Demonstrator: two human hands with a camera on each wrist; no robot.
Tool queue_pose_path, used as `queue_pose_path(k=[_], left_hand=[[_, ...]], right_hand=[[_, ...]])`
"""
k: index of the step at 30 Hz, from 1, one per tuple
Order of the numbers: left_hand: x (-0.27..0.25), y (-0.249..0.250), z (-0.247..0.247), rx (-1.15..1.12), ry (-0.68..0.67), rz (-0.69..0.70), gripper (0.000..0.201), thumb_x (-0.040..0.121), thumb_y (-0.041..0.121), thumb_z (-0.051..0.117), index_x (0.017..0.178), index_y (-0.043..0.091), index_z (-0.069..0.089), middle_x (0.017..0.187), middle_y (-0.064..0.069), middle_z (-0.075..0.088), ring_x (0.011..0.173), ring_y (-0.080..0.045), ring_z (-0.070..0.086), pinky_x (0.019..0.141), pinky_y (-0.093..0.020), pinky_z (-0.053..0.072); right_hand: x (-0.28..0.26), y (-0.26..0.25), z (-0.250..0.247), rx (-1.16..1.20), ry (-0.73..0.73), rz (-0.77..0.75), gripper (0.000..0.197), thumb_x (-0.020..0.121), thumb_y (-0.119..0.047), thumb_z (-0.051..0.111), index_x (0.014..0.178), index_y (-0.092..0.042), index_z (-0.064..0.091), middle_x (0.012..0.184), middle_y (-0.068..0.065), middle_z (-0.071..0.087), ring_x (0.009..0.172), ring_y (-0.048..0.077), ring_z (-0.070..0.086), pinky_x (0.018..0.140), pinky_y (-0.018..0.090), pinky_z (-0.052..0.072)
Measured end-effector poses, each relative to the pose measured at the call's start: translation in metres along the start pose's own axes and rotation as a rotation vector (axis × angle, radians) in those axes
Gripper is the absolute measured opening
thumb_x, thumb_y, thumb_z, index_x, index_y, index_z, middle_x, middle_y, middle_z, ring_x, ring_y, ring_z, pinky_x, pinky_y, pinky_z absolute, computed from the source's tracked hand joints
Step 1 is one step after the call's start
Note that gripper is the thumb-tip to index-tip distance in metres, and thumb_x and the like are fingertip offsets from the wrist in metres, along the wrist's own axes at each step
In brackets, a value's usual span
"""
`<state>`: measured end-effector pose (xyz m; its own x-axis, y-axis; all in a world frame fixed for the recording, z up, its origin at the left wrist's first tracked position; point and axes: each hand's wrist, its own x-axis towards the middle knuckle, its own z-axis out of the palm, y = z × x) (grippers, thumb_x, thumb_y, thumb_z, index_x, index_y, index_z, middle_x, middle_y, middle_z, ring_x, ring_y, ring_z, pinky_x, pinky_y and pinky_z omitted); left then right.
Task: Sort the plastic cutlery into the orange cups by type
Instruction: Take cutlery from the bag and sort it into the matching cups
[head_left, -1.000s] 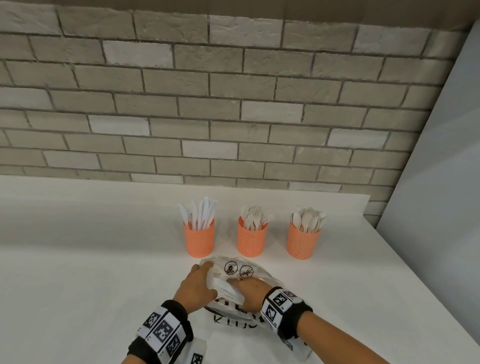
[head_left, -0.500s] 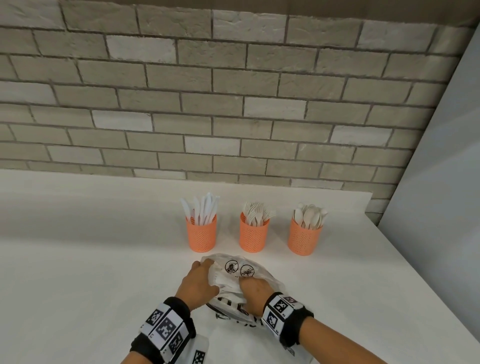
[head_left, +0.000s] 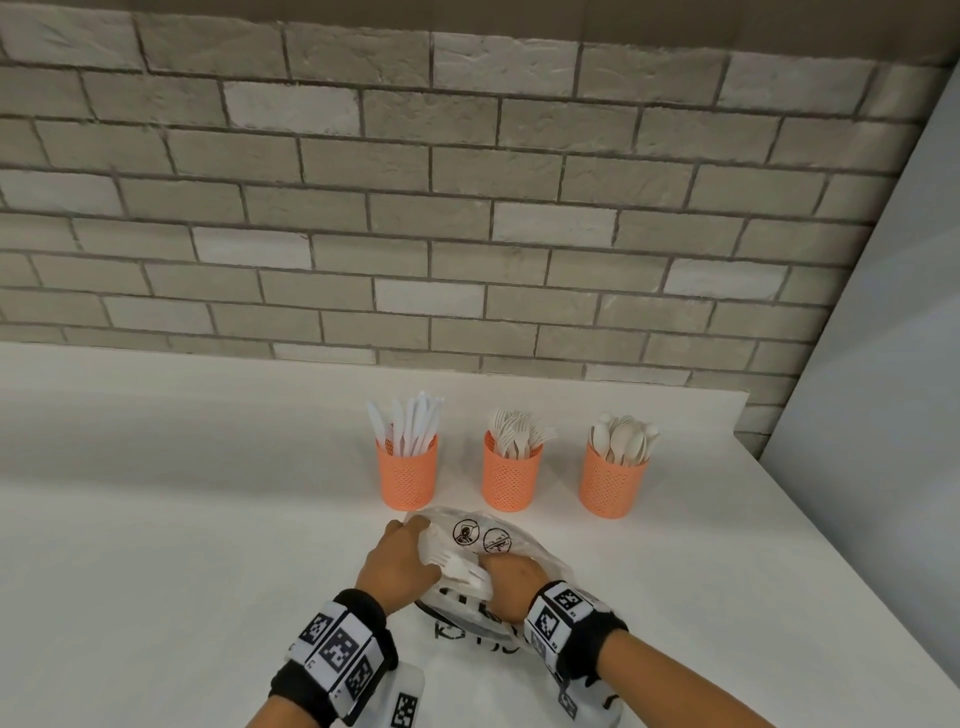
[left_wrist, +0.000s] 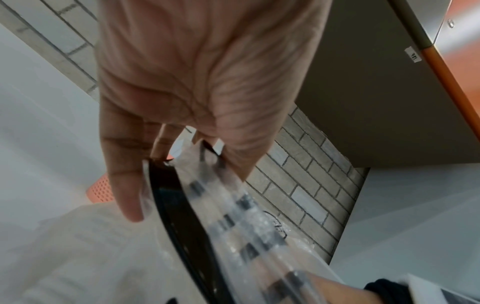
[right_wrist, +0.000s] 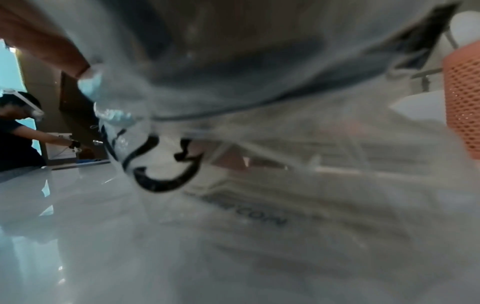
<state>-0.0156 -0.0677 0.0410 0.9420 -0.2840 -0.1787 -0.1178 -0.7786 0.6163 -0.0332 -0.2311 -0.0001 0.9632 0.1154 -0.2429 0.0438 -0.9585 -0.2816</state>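
Hands on clear plastic bag (head_left: 488, 540) lying on white worktop (head_left: 182, 519), just before three orange cups (head_left: 511, 477). Left hand (head_left: 397, 566) grips bag edge; right hand (head_left: 511, 579) clasps white cutlery (head_left: 460, 566) at bag mouth. Cups hold knives, forks, spoons.

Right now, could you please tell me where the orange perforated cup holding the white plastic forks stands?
In the head view, the fork cup stands mid-row on the white counter, between the knife cup and the spoon cup.

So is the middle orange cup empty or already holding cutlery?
Holding cutlery: the middle cup stands upright with white forks sticking out above its rim.
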Motion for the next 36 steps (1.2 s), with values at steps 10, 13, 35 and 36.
queue_pose_path(k=[10,13,35,36], left_hand=[[0.002,0.0,0.004,-0.002,-0.023,-0.003,0.056,0.09,0.02,0.05,0.142,0.017,0.029,0.133,-0.011,0.041,0.122,-0.026,0.046,0.101,-0.029,0.038],[0.004,-0.002,0.001,-0.003,0.008,-0.036,0.055,0.089,0.021,0.05,0.14,0.016,0.031,0.132,-0.01,0.042,0.118,-0.027,0.05,0.099,-0.031,0.043],[0.011,-0.016,0.004,-0.108,0.168,-0.035,0.039,0.094,0.014,0.039,0.132,0.018,0.046,0.122,-0.011,0.06,0.108,-0.026,0.059,0.094,-0.033,0.047],[0.011,-0.017,0.005,-0.127,0.162,-0.027,0.038,0.095,0.013,0.039,0.132,0.016,0.046,0.122,-0.011,0.06,0.108,-0.026,0.058,0.094,-0.033,0.046]], right_hand=[[0.001,-0.007,0.005,-0.087,-0.03,-0.059,0.035,0.089,-0.006,0.048,0.123,-0.009,0.046,0.122,0.019,0.057,0.113,0.033,0.054,0.093,0.037,0.042],[0.0,-0.009,0.001,-0.008,-0.069,-0.042,0.033,0.094,-0.01,0.04,0.125,-0.005,0.047,0.126,0.019,0.056,0.116,0.032,0.053,0.097,0.036,0.041],[-0.013,0.009,-0.019,0.288,-0.033,-0.23,0.044,0.093,-0.009,0.049,0.136,-0.012,0.042,0.129,0.009,0.056,0.106,0.022,0.057,0.078,0.015,0.043],[-0.014,0.01,-0.019,0.288,-0.026,-0.24,0.043,0.093,-0.011,0.049,0.136,-0.013,0.042,0.128,0.009,0.057,0.102,0.021,0.058,0.077,0.014,0.044]])
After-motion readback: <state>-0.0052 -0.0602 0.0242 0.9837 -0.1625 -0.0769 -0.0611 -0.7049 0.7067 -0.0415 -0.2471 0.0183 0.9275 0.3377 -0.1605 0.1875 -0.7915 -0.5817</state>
